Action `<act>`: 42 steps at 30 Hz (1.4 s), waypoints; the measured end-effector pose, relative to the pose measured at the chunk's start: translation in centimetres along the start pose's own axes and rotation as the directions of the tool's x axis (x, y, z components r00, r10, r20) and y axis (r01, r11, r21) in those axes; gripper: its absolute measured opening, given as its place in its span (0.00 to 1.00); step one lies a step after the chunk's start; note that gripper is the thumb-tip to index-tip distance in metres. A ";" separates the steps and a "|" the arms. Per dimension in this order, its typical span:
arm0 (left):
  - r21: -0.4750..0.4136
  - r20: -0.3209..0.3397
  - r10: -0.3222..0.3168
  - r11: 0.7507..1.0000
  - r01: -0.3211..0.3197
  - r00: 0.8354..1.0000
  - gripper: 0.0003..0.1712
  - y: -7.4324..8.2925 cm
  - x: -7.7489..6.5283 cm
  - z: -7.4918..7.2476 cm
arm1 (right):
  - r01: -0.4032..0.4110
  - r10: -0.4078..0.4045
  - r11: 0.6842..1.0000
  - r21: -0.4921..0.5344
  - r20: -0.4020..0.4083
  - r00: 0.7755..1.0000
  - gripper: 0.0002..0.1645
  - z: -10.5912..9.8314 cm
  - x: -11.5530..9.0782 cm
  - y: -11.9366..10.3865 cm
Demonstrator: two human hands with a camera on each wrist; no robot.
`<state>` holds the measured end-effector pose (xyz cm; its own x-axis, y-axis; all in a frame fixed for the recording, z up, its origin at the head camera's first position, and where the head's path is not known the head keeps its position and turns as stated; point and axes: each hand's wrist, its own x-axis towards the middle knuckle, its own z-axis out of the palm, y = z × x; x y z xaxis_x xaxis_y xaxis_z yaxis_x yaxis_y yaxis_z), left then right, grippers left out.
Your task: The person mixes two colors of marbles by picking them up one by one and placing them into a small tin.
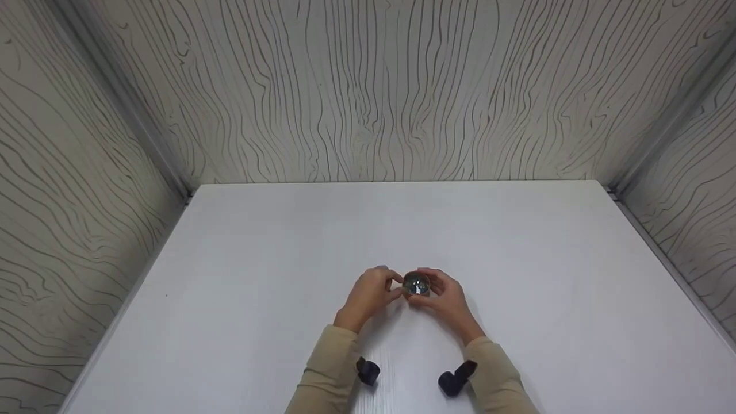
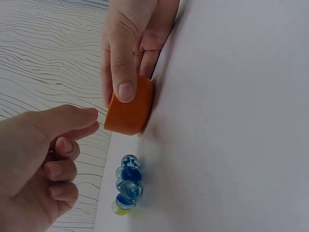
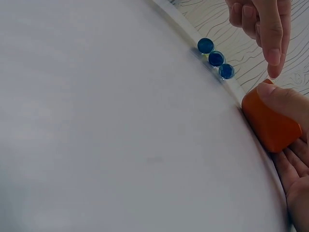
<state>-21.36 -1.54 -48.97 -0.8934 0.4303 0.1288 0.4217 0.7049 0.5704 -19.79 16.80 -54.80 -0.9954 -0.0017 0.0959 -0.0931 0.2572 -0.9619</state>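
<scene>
My right hand [image 1: 449,300] holds a small orange bowl [image 2: 129,113] on the white table, its thumb on the near side and its fingers round the far side. Seen from above, the inside of the bowl [image 1: 416,283] looks dark and glassy. My left hand [image 1: 369,294] is at the bowl's left rim, with thumb and index finger stretched toward it and the other fingers curled in. No object shows between those fingertips. Several blue and clear glass marbles [image 2: 129,188], one with yellow, lie on the table near the bowl; in the head view they are hidden.
The white tabletop [image 1: 259,241] spreads out round both hands. Wood-grain panels [image 1: 368,92] stand behind it and at both sides. A small black device [image 1: 368,372] sits by the left wrist, and another black device [image 1: 454,380] by the right.
</scene>
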 end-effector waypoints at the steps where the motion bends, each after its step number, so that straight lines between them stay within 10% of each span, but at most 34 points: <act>1: 0.000 0.002 -0.002 1.000 0.002 1.000 0.10 0.0 0.0 0.0 | 0.013 -0.014 1.000 -0.009 -0.005 1.000 0.36 0.0 0.0 0.0; 42: -0.053 -0.025 -0.108 0.993 0.107 0.994 0.10 -1.2 -0.6 -1.2 | -0.072 0.072 0.997 -0.008 0.020 0.997 0.38 -0.1 0.1 -0.3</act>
<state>-21.48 -3.36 -48.73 -0.9374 0.3373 0.0864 0.3150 0.7159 0.6231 -19.85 16.82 -54.43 -0.9998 -0.0022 0.0214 -0.0212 0.2646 -0.9641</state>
